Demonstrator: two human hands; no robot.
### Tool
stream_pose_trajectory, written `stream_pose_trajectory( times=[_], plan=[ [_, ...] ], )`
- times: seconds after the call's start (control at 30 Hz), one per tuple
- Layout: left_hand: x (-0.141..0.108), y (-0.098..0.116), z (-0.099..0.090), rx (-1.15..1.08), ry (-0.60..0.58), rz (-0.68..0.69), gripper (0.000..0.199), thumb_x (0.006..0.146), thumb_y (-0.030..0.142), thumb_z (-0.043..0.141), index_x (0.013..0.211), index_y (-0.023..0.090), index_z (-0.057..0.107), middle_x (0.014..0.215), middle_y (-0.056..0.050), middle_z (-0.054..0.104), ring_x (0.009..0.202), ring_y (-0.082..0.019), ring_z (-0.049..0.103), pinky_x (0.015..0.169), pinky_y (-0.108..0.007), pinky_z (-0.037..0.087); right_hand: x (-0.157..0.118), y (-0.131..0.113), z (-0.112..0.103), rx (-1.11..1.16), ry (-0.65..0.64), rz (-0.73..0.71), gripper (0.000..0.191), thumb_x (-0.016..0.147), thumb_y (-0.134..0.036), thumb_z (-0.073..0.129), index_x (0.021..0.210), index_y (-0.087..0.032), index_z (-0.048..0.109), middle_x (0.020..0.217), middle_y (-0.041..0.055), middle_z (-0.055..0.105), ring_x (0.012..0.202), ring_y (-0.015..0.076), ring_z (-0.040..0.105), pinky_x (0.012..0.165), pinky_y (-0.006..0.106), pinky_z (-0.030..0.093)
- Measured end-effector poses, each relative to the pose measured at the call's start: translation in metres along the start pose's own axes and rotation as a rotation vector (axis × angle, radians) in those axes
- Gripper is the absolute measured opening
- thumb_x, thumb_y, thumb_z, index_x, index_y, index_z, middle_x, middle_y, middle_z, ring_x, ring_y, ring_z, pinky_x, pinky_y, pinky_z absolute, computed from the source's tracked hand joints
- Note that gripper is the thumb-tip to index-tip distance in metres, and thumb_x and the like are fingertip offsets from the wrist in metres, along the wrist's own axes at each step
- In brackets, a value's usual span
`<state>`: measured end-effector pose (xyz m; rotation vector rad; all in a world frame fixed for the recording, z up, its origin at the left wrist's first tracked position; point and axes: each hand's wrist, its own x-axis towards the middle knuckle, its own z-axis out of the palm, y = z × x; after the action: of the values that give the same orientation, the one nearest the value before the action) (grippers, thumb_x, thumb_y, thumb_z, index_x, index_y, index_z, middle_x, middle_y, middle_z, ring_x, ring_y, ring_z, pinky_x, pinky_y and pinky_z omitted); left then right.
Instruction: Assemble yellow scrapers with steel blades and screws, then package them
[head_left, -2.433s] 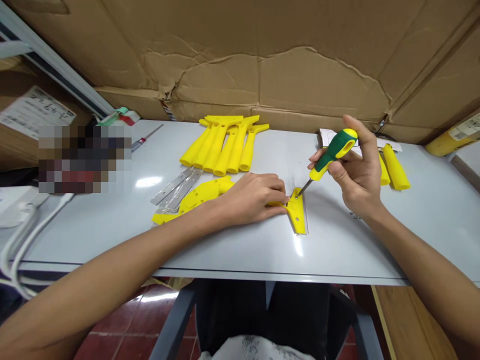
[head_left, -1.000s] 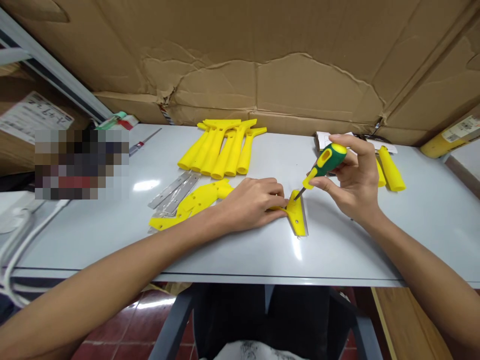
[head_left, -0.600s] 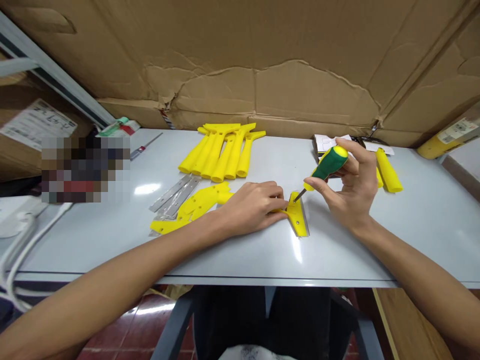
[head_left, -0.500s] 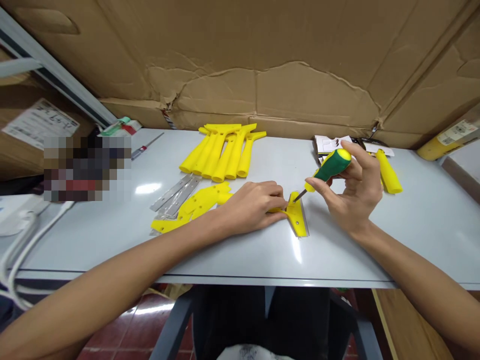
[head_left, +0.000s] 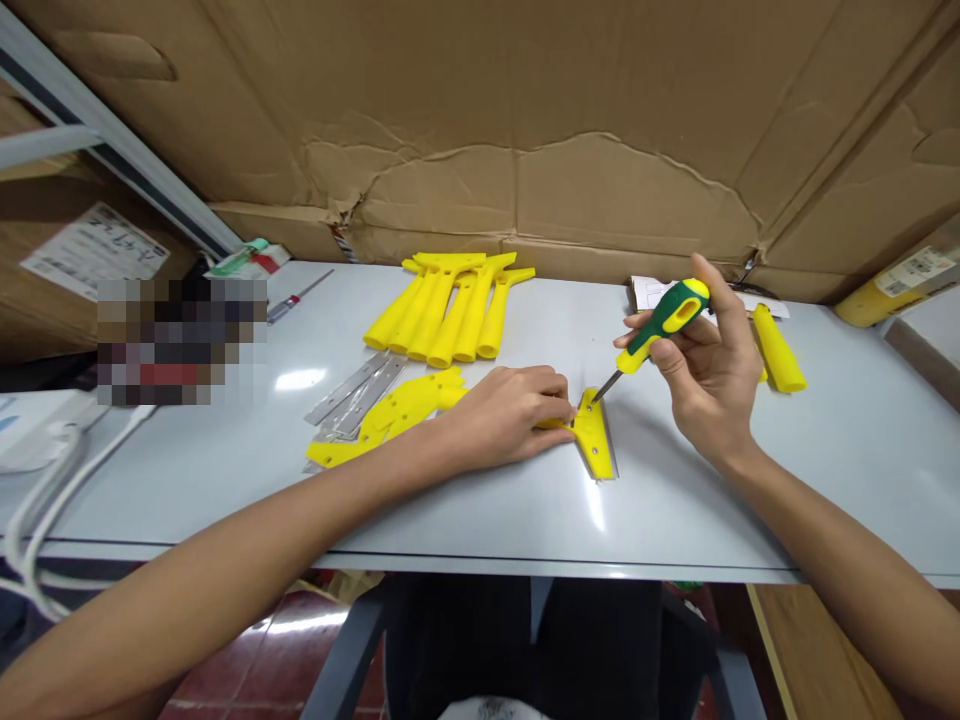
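The yellow scraper (head_left: 594,440) is pinched by the closed left hand (head_left: 517,420), its head (head_left: 596,432) crosswise just beyond the fingertips (head_left: 568,411); the screwdriver (head_left: 660,328), gripped in the curled right hand (head_left: 712,385), is slanted down-left to the head's farther screw (head_left: 590,408).

Our yellow scraper (head_left: 593,437) — blade (head_left: 610,441) rightward — lies on the table (head_left: 480,520), our green-and-yellow screwdriver (head_left: 664,325) slanting down to its far screw (head_left: 589,408).
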<state>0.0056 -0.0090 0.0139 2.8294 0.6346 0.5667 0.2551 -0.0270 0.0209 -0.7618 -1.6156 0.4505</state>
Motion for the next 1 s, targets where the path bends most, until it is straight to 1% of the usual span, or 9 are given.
stream_pose_trajectory(
  times=[0.13,0.3,0.43,0.57,0.67,0.73,0.83,0.9,1.0],
  plan=[
    [0.000,0.000,0.000,-0.004,0.001,0.003,0.024,0.106,0.036,0.068,0.096,0.017,0.079,0.097,-0.006,0.073,0.088,-0.019,0.068,0.072,-0.029,0.048,-0.002,0.001,0.000,0.042,-0.038,0.041,0.062,0.105,-0.040,0.067,0.161,-0.047,0.042,0.119,0.0044,0.076,0.103,0.0259,0.080,0.093,0.051,0.072],
    [0.000,0.000,0.000,-0.003,-0.005,0.002,0.024,0.106,0.035,0.067,0.096,0.017,0.079,0.097,-0.005,0.073,0.088,-0.019,0.068,0.073,-0.029,0.048,-0.002,0.001,0.000,0.036,-0.081,0.051,0.062,0.105,-0.046,0.065,0.162,-0.044,0.040,0.116,0.0051,0.077,0.100,0.0259,0.080,0.090,0.050,0.073],
    [0.000,0.001,-0.001,-0.001,-0.013,-0.001,0.025,0.106,0.035,0.067,0.094,0.017,0.079,0.097,-0.006,0.073,0.088,-0.018,0.068,0.073,-0.029,0.048,-0.001,0.002,-0.001,0.047,-0.094,0.042,0.062,0.105,-0.046,0.066,0.162,-0.045,0.041,0.116,0.0048,0.077,0.098,0.0257,0.080,0.090,0.050,0.072],
    [0.000,0.001,-0.001,-0.006,-0.002,0.003,0.025,0.106,0.035,0.067,0.094,0.017,0.078,0.097,-0.006,0.073,0.088,-0.019,0.068,0.073,-0.029,0.048,0.001,0.003,-0.003,0.085,-0.126,0.025,0.061,0.104,-0.046,0.068,0.160,-0.046,0.042,0.117,0.0040,0.077,0.098,0.0241,0.080,0.091,0.049,0.072],
    [0.000,0.001,-0.001,0.002,-0.013,0.003,0.023,0.105,0.034,0.068,0.094,0.017,0.079,0.097,-0.005,0.074,0.088,-0.019,0.068,0.073,-0.029,0.048,0.005,0.004,-0.006,0.150,-0.187,0.051,0.062,0.104,-0.048,0.069,0.160,-0.044,0.044,0.122,0.0046,0.076,0.100,0.0242,0.081,0.094,0.050,0.071],
    [0.000,0.000,-0.001,0.012,-0.019,0.003,0.021,0.105,0.034,0.069,0.097,0.018,0.079,0.098,-0.005,0.074,0.088,-0.019,0.068,0.074,-0.029,0.048,0.008,0.004,-0.009,0.213,-0.257,0.094,0.062,0.102,-0.048,0.071,0.158,-0.041,0.046,0.122,0.0048,0.077,0.107,0.0257,0.081,0.099,0.053,0.069],
    [0.000,0.000,-0.001,0.029,-0.015,0.013,0.022,0.105,0.035,0.069,0.097,0.018,0.080,0.098,-0.005,0.074,0.088,-0.019,0.068,0.073,-0.030,0.048,0.013,0.004,-0.015,0.305,-0.337,0.137,0.058,0.101,-0.045,0.074,0.153,-0.038,0.049,0.120,0.0040,0.078,0.116,0.0272,0.079,0.103,0.056,0.067],
    [0.000,0.000,-0.001,0.032,-0.011,0.017,0.023,0.106,0.035,0.068,0.097,0.018,0.080,0.098,-0.005,0.074,0.088,-0.019,0.068,0.072,-0.030,0.048,0.015,0.004,-0.019,0.335,-0.357,0.155,0.055,0.101,-0.042,0.074,0.150,-0.038,0.050,0.118,0.0032,0.079,0.117,0.0270,0.079,0.103,0.057,0.067],
    [-0.001,0.000,-0.001,0.034,-0.005,0.020,0.023,0.106,0.035,0.067,0.098,0.018,0.080,0.097,-0.006,0.074,0.088,-0.019,0.068,0.072,-0.029,0.048,0.016,0.002,-0.021,0.304,-0.367,0.178,0.053,0.101,-0.041,0.075,0.148,-0.036,0.050,0.115,0.0033,0.079,0.114,0.0272,0.080,0.099,0.056,0.069]
  ],
)
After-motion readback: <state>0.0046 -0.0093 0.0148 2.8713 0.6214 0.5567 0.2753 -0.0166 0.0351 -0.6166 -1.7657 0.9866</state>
